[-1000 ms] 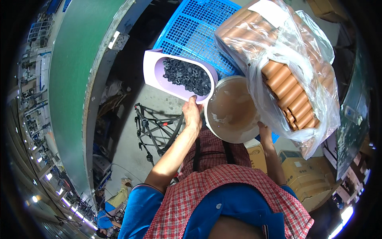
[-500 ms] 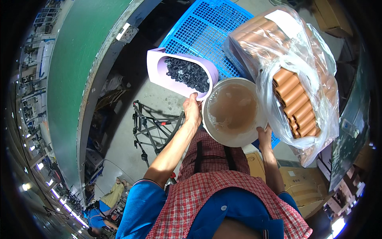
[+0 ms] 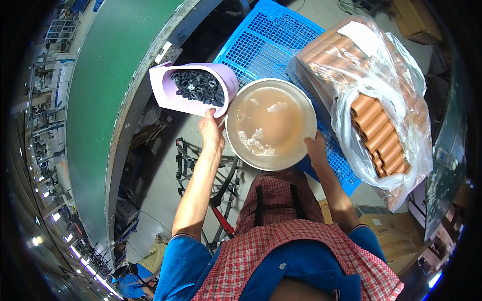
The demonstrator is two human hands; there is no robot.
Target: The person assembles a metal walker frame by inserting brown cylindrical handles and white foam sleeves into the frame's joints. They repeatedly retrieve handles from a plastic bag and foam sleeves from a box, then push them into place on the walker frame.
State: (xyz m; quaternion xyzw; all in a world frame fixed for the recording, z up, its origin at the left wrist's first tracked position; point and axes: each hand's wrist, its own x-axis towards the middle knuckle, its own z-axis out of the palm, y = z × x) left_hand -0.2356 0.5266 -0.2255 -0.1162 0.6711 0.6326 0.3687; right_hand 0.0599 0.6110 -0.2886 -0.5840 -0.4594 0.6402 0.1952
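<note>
A round pale basin (image 3: 308,110) of cloudy brown water (image 3: 273,123), with foam on its surface, hangs in front of me above my lap. My right hand (image 3: 317,149) grips its right rim, fingers partly hidden under it. To its left, my left hand (image 3: 212,134) holds a lilac plastic bin (image 3: 230,83) with the thumb over its rim. Its other fingers are out of sight beneath, so I cannot tell whether they also support the basin. Inside the tilted bin lie many small black parts (image 3: 198,86). Bin and basin touch or nearly touch.
A blue slatted crate (image 3: 256,42) sits beyond the basin. Right of it stands a clear plastic bag (image 3: 346,65) of brown tubes (image 3: 375,123). A green-topped bench (image 3: 115,50) runs along the left. A black folding frame (image 3: 221,180) stands below; cardboard boxes (image 3: 394,231) are at lower right.
Both hands have moved left with the basin and the lilac bin. The water has sloshed, and more foam shows on it. The view has shifted slightly.
</note>
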